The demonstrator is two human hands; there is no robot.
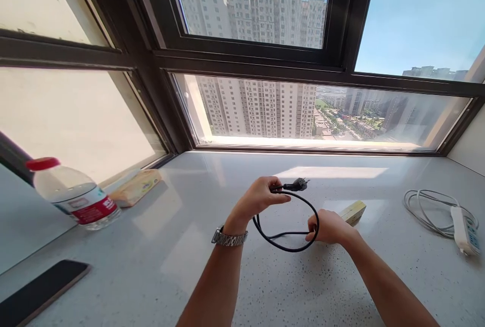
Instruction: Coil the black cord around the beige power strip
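Note:
A black power cord (290, 250) hangs in a loose loop between my two hands above the white speckled counter (212, 276). Close to its plug (297, 184), my left hand (263, 198) grips the cord, and the plug's prongs point right. My right hand (328, 227) is closed around a lower stretch of the same cord, to the right of the loop. Just behind the right hand lies a pale yellow-green block-shaped object (354, 212), partly covered by that hand. A metal watch (230, 237) is on my left wrist.
Left on the counter are a large red-capped plastic bottle (76, 195), a soft yellowish packet (138, 188) and a dark phone (45, 289). A white power strip (465, 231) with its coiled grey cord (424, 211) lies at the right. Windows (261, 59) rise behind the counter.

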